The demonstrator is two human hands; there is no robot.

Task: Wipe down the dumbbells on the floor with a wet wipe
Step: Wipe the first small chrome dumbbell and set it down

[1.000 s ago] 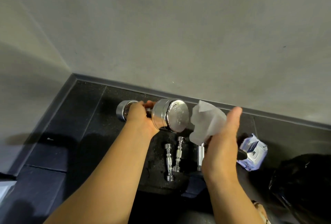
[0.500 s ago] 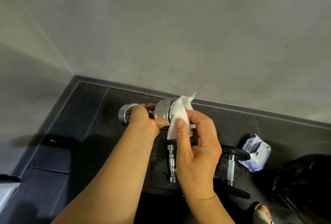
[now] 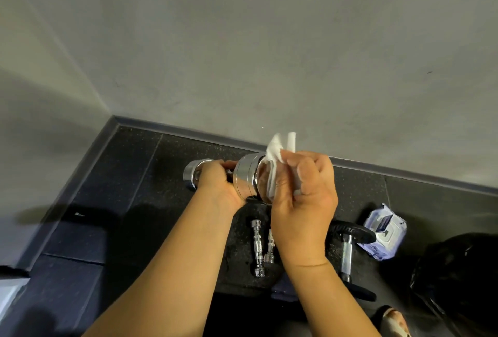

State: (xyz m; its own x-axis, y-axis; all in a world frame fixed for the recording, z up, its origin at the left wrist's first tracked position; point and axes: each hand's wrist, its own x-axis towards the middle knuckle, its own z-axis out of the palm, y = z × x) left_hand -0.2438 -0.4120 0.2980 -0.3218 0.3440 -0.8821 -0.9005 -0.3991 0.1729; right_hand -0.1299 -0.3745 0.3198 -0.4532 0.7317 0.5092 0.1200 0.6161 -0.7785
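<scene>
While my left hand (image 3: 215, 188) grips the handle of the chrome dumbbell (image 3: 244, 179), lifted above the floor (image 3: 121, 175), my right hand (image 3: 304, 196) presses the wipe (image 3: 277, 152) against its end at three o'clock. At four o'clock, a black dumbbell (image 3: 347, 253) lies beside the wipe pack (image 3: 384, 231).

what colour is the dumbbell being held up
Shiny silver chrome dumbbell, seen best in the head view.

Wipes pack (image 3: 384, 231) has a label, print too blurry to read.
</scene>
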